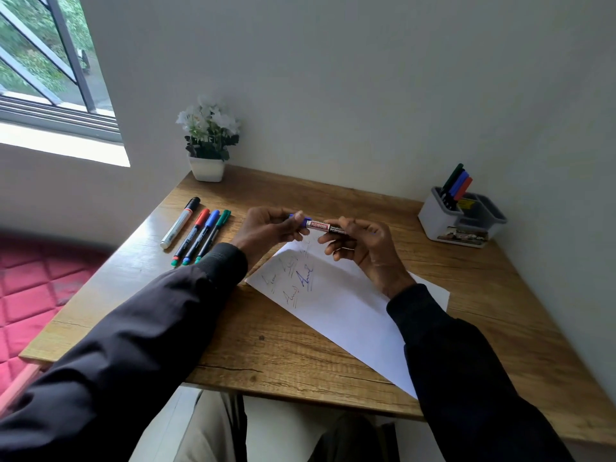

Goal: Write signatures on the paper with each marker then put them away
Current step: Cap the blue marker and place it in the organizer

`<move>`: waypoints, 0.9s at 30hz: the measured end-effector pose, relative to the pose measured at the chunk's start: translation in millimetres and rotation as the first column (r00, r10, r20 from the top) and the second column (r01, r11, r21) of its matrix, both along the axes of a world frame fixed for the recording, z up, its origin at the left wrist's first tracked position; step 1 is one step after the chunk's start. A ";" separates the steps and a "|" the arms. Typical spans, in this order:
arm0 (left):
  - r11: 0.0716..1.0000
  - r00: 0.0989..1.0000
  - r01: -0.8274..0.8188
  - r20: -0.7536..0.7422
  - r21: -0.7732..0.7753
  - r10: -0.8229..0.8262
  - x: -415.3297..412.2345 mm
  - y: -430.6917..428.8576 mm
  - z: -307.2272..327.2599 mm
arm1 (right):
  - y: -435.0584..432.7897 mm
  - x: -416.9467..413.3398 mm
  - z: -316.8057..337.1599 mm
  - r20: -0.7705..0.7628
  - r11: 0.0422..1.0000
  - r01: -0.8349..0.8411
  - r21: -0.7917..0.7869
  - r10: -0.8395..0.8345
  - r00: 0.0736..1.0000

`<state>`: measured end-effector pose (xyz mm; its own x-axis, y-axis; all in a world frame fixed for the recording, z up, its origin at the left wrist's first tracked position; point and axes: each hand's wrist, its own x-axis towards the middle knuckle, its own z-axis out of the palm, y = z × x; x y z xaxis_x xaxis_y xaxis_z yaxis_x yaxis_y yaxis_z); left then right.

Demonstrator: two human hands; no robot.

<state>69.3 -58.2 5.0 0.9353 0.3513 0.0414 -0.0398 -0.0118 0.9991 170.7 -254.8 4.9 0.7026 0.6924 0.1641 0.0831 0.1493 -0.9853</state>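
Observation:
Both hands hold one thick blue marker [321, 225] level above the far corner of the white paper [346, 305]. My left hand [271, 228] pinches its blue cap end; my right hand [361, 246] grips the labelled barrel. The paper lies slanted on the wooden table [286, 348] and carries several signatures in red, blue and faint ink near its left corner. To the left lie a black-capped white marker [180, 222] and three thin pens side by side: red [192, 232], blue [201, 236] and green [213, 235].
A grey and white desk organiser [461, 218] stands at the table's back right with several markers upright in its left cell. A white pot of white flowers [207, 145] sits at the back left corner. A window is at upper left, a red quilted surface at left.

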 end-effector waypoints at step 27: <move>0.973 0.985 -0.028 0.170 0.230 -0.012 12.6 -6.2 10.3 | 6.1 -2.9 -4.2 0.537 0.928 0.366 -0.068 -0.275 0.798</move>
